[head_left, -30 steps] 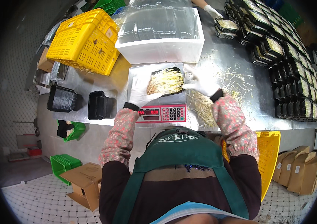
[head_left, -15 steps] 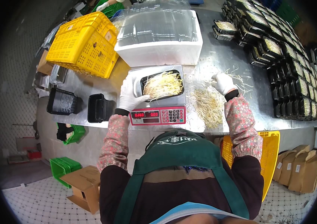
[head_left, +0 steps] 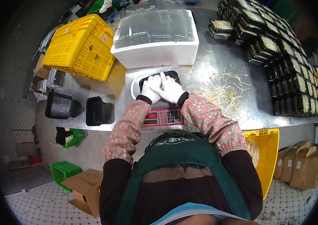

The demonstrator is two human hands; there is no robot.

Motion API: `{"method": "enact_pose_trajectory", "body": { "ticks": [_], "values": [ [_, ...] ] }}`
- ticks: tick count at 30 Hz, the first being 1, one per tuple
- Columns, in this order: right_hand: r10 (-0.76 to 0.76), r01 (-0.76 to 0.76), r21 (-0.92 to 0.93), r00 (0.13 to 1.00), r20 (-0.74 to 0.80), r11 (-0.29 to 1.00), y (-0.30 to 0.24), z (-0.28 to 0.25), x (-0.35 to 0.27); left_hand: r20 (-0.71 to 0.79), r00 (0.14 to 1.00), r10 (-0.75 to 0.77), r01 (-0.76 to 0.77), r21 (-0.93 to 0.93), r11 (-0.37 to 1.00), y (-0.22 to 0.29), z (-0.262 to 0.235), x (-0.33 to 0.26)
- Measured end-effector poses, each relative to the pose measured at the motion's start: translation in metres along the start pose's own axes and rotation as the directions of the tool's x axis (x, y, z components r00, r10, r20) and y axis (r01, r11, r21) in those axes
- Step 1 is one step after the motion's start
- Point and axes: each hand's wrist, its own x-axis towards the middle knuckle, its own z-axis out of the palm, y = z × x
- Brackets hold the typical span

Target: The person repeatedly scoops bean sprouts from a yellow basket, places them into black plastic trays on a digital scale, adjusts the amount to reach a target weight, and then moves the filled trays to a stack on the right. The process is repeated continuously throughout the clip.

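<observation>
Both my gloved hands lie over a black plastic tray (head_left: 175, 76) on the steel pan of a red digital scale (head_left: 168, 116). My left hand (head_left: 151, 89) rests palm down with its fingers stretched across the tray. Beside it and partly overlapping, my right hand (head_left: 169, 91) also lies flat, fingers pointing away from me. The hands cover the tray's contents, so the bean sprouts seen there before are hidden. To the right of the scale, loose bean sprouts (head_left: 224, 92) are scattered on the steel table.
A white foam box (head_left: 155, 56) with stacked clear lids stands behind the scale. At left are a yellow crate (head_left: 78, 48), an upright black tray (head_left: 94, 111) and nested trays (head_left: 59, 105). Filled packs (head_left: 297, 75) are stacked at right. Another person's gloved hand (head_left: 106, 5) shows at the top.
My right hand has moved left from the sprout pile onto the tray. My left hand has shifted from the tray's left side onto its top. The pile at right is smaller and more spread.
</observation>
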Motion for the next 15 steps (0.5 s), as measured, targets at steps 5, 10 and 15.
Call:
{"method": "enact_pose_trajectory", "body": {
  "ticks": [5,10,15],
  "values": [
    [-0.131,0.108,0.153,0.98,0.152,0.982,-0.011,-0.039,0.002,0.002,1.0,-0.014,0.014,-0.168,0.986,-0.01,-0.015,-0.023],
    [-0.096,0.185,0.162,0.89,-0.445,0.969,0.02,-0.085,0.03,-0.018,0.997,-0.076,0.069,-0.262,0.963,-0.065,-0.029,-0.072],
    [-0.218,0.224,-0.425,0.974,0.063,0.877,0.038,0.004,0.032,0.009,0.996,-0.086,0.086,-0.249,0.965,-0.07,-0.032,-0.079]
  ]
}}
